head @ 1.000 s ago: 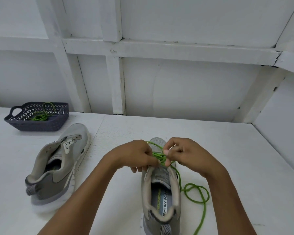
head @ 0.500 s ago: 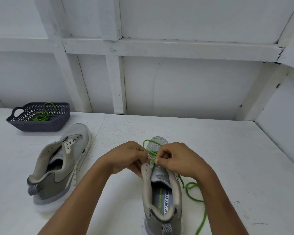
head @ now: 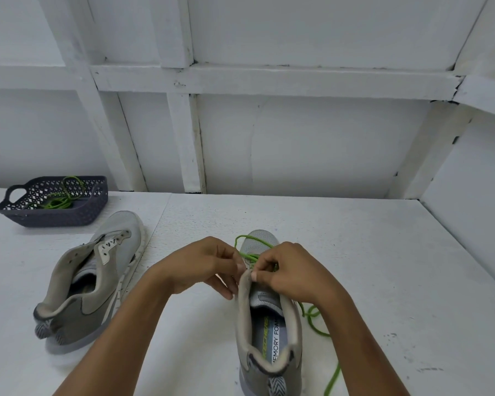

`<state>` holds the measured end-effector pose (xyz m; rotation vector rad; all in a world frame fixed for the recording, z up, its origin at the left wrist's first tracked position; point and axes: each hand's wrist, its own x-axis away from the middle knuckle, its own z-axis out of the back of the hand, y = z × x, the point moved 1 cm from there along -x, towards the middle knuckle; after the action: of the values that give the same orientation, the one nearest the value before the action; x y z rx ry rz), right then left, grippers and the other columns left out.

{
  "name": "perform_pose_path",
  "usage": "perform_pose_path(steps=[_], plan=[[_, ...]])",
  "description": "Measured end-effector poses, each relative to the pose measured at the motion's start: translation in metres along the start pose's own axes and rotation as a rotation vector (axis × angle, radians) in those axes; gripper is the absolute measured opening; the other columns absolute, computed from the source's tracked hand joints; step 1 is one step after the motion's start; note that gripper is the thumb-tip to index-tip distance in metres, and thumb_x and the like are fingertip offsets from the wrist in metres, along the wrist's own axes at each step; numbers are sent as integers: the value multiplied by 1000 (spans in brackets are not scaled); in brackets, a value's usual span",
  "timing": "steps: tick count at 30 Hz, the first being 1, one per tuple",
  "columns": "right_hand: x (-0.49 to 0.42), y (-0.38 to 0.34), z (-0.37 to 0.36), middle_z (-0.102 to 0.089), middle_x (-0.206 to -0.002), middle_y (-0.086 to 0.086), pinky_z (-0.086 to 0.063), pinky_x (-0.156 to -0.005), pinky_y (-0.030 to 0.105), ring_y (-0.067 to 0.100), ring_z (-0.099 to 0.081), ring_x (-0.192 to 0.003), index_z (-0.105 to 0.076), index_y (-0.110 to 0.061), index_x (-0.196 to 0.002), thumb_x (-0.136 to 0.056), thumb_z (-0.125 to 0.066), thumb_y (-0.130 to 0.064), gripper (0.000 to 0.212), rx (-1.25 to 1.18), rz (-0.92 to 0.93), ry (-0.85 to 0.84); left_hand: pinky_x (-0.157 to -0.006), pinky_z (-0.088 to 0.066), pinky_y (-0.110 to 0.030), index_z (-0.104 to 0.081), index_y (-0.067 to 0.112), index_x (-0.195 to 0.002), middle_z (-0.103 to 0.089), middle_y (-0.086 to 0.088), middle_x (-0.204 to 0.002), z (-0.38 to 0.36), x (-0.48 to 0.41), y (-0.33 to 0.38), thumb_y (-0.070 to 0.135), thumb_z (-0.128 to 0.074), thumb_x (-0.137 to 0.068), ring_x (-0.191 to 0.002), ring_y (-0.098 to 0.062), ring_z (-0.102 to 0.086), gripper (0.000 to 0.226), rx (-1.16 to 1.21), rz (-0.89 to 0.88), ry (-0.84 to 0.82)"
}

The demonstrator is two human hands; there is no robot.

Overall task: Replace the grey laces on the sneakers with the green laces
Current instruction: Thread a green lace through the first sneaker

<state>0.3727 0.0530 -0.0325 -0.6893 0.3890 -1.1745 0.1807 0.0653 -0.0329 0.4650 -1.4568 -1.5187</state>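
White table [head: 355, 252] under you: your left hand [head: 206, 267] grips the sneaker [head: 269, 332] flap, right hand [head: 292, 275] pinches the limp, light green lace [head: 247, 255]; hold near its tip.

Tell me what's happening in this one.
A person is threading a green lace into the near grey sneaker. The left hand and right hand both pinch it at the eyelets, and its loose end trails on the white table. The other grey sneaker sits unlaced to the left, with a second green lace in the dark basket behind it.
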Motion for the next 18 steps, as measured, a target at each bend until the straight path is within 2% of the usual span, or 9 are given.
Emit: perform_pose_path(steps=[2,6,11,13,15,17,18], plan=[[0,0,1,-73,-79,-7,-55,-74,31,8,-66,-77,-78,-26,-82,-85,-72,-28,7,1,-1,2,-72,-59,-34,-70,3,-89,-71,-16,-81,2,1,-1,-6,-57,-91,-77,-23,-68,16,-86,-20,-5],[0,2,2,-73,-83,-6,-54,-74,32,10,-66,-80,-79,-27,-86,-86,-72,-27,7,-28,-15,-19,-70,-59,-31,-70,9,-88,-73,-14,-83,0,-3,-2,4,-64,-92,-76,-16,-69,10,-259,-84,75],[4,6,6,-70,-87,-13,-52,-75,21,3,-65,-84,-76,-28,-94,-85,-72,-27,10,-61,3,-84,-67,-57,-32,-70,16,-76,-72,-3,-73,1,-3,-3,-1,-61,-86,-74,-13,-68,22,-277,-118,153],[5,9,7,-68,-83,-12,-49,-70,17,0,-63,-78,-74,-28,-92,-84,-73,-24,9,-101,-4,-61,-71,-58,-34,-70,13,-74,-74,-7,-79,5,-2,-3,5,-61,-82,-79,-16,-69,14,-181,-134,221],[6,12,8,-66,-84,-13,-46,-67,14,-4,-60,-76,-72,-31,-90,-82,-75,-24,11,-140,0,-9,-82,-58,-36,-64,7,-76,-75,-14,-91,8,-1,-4,13,-57,-80,-88,-22,-70,10,13,-174,299],[7,15,11,-65,-96,-16,-42,-74,11,-5,-57,-89,-68,-35,-95,-81,-77,-26,19,-156,24,58,-84,-58,-38,-56,5,-78,-73,-21,-91,10,0,-3,8,-50,-90,-91,-31,-71,14,346,-219,354],[8,17,13,-62,-103,-18,-42,-80,13,-4,-54,-99,-65,-37,-99,-80,-78,-29,24,-143,34,83,-76,-59,-39,-54,7,-78,-71,-21,-83,12,1,-2,7,-45,-94,-82,-35,-70,18,540,-226,366]])
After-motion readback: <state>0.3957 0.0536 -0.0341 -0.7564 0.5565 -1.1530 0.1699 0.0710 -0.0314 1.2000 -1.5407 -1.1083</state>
